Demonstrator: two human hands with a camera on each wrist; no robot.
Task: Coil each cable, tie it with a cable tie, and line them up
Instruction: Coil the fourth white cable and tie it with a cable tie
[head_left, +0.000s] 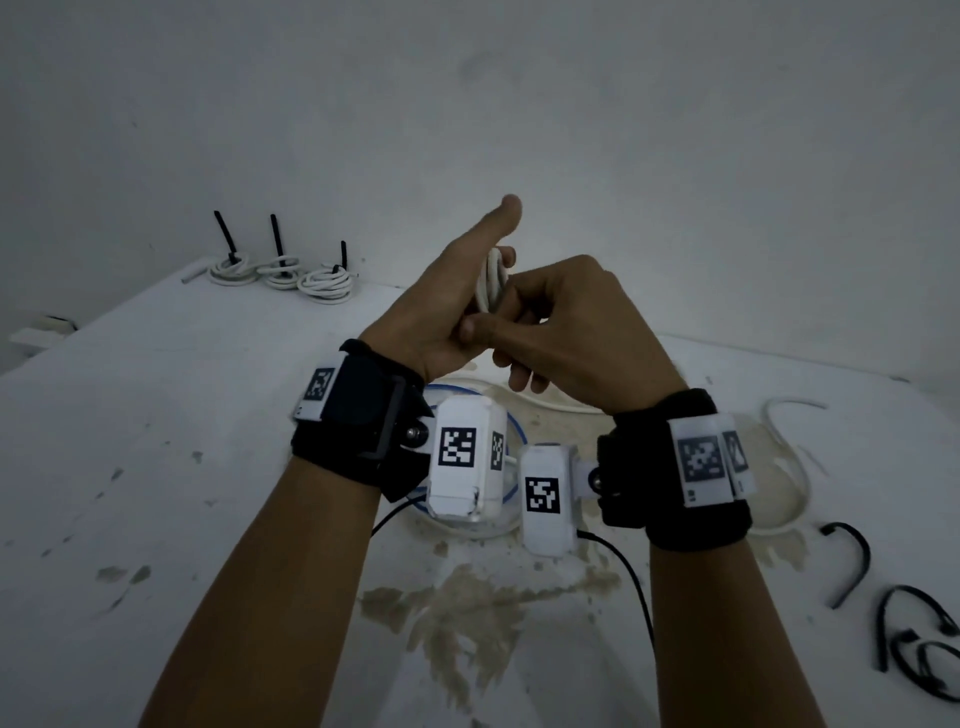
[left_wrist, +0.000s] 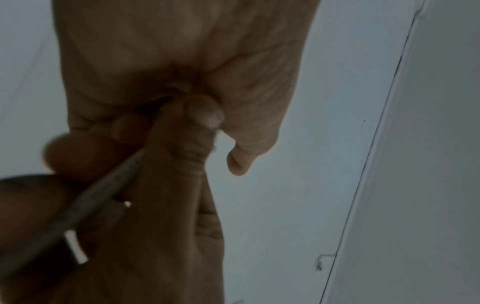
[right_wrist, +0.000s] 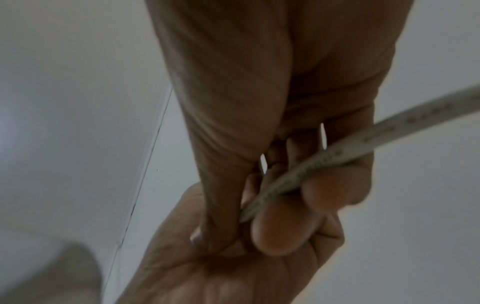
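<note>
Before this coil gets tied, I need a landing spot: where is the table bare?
Bare: the table on the left, between the three tied coils and the left forearm. Crowded: the right side, with a loose white cable and black cable ties.

My left hand (head_left: 447, 312) and right hand (head_left: 566, 332) meet above the middle of the table (head_left: 156, 441), touching, with the cable coil (head_left: 491, 283) between them and a strand of it running down under my right palm to the tabletop. Three tied coils (head_left: 280, 275) lie in a row at the far left edge against the wall (head_left: 675, 130), each touching the next. Loose cable ties (head_left: 904, 623) lie near right, with a loose cable (head_left: 789, 467) on the table behind them, just beyond my right wrist.
</note>
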